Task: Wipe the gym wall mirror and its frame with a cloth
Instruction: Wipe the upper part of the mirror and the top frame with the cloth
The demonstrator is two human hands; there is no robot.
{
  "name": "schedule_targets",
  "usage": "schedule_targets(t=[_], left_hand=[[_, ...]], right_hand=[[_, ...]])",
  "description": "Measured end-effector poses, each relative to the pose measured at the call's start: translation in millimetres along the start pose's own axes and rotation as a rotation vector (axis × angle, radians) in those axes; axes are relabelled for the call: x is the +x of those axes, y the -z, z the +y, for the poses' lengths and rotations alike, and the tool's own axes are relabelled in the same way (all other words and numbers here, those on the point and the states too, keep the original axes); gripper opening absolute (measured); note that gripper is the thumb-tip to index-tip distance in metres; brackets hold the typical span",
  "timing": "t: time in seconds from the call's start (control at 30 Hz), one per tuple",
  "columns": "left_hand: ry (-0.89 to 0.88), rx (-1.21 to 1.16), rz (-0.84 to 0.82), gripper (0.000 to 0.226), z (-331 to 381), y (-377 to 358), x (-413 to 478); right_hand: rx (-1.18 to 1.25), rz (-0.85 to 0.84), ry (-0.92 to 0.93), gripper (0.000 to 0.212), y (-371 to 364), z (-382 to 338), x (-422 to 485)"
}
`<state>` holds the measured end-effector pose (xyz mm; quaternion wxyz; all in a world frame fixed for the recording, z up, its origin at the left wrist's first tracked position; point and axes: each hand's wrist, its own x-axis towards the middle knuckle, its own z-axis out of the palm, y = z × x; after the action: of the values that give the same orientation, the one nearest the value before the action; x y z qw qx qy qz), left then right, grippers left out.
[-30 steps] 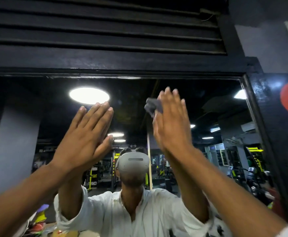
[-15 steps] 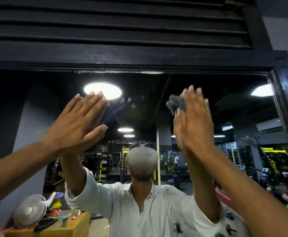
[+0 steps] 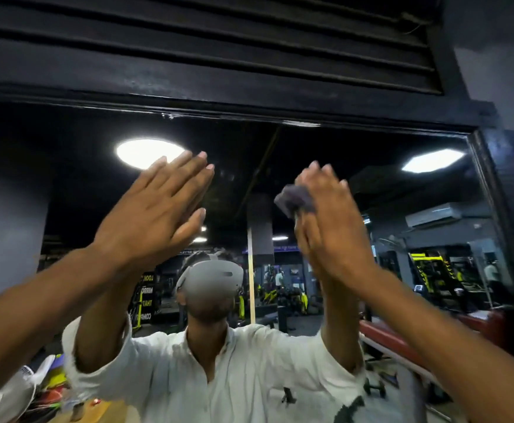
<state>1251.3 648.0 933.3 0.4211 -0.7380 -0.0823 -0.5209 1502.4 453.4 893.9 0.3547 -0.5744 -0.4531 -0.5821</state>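
Grey cloth (image 3: 292, 198) sits under the right hand (image 3: 332, 227) — fingers straight, pressing it to the mirror (image 3: 356, 154) — left hand (image 3: 151, 215) flat too

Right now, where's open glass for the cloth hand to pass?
Free: mirror glass between the right hand and the right frame edge; also the band above both hands, under the top frame. Crowded: the narrow gap between the cloth and the left hand.

Left hand (image 3: 155, 212): raised, palm forward, fingers straight and close together, thumb out.
Right hand (image 3: 332, 218): raised beside the left, fingers straight, palm pressing a cloth (image 3: 293, 198).
Forearms (image 3: 35, 306): bare, angled up and inward.
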Motion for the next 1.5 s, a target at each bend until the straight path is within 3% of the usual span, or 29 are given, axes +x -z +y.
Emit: schedule_targets(t=[0.07, 0.13, 0.2, 0.27, 0.33, 0.4, 0.47, 0.57, 0.63, 0.8, 0.9, 1.1, 1.17, 1.27, 1.37, 1.5], left_hand=[[0.031, 0.001, 0.035, 0.072, 1.7, -0.7, -0.5], [0.109, -0.032, 0.087, 0.071, 1.7, 0.3, -2.3], [0.183, -0.080, 0.111, 0.070, 1.6, 2.0, -3.5], [0.197, -0.099, 0.103, 0.070, 1.7, 3.4, -3.7], [0.177, -0.083, 0.085, 0.070, 0.7, 5.7, -3.4], [0.162, -0.052, 0.070, 0.072, 0.2, 6.7, -2.5], [0.160, -0.014, 0.059, 0.074, 1.5, 5.9, -1.8], [0.153, 0.016, 0.045, 0.075, 2.2, 5.4, -1.7], [0.124, 0.023, 0.042, 0.073, 3.2, 4.9, -2.0], [0.090, -0.012, 0.047, 0.069, 18.4, 5.0, -14.9], [-0.005, 0.016, 0.039, 0.068, 41.1, -2.5, -31.1], [-0.004, -0.002, 0.043, 0.071, 81.5, -10.8, -23.4], [-0.022, -0.004, 0.023, 0.073, 103.9, -16.5, -16.4], [-0.056, 0.006, -0.007, 0.073, 129.1, -27.0, -13.4], [-0.058, 0.024, -0.004, 0.073, 134.3, -30.4, -14.9], [-0.043, 0.035, -0.007, 0.073, 134.9, -30.9, -14.9]], right_hand=[[0.037, 0.098, -0.225, 0.059, -1.6, -11.2, 46.9], [-0.002, 0.126, -0.256, 0.060, -17.2, -39.6, 75.9], [-0.018, 0.120, -0.130, 0.065, -31.4, -77.3, 71.2], [-0.026, 0.010, 0.051, 0.066, -36.2, -103.7, 34.1], [-0.008, -0.076, 0.230, 0.068, -28.5, -106.6, -4.8], [-0.041, -0.117, 0.291, 0.071, -22.0, -84.6, -20.5], [-0.047, -0.076, 0.175, 0.072, -16.6, -61.7, -2.4], [0.058, 0.081, -0.152, 0.064, -10.1, -57.2, 49.0], [0.020, 0.083, -0.223, 0.064, -15.6, -73.2, 61.1], [0.005, -0.045, 0.101, 0.070, -31.7, -111.6, -33.2], [0.003, -0.129, 0.211, 0.076, -21.9, -81.0, -81.9], [0.071, 0.103, -0.328, 0.066, -3.9, -5.0, -25.3], [0.038, 0.096, -0.297, 0.064, -12.0, -16.2, -37.9], [0.062, -0.044, -0.040, 0.070, -15.1, -34.0, -104.4], [0.024, -0.131, 0.107, 0.074, 1.7, 14.4, -135.0], [0.051, 0.053, -0.322, 0.066, 18.2, 86.4, -81.1]])
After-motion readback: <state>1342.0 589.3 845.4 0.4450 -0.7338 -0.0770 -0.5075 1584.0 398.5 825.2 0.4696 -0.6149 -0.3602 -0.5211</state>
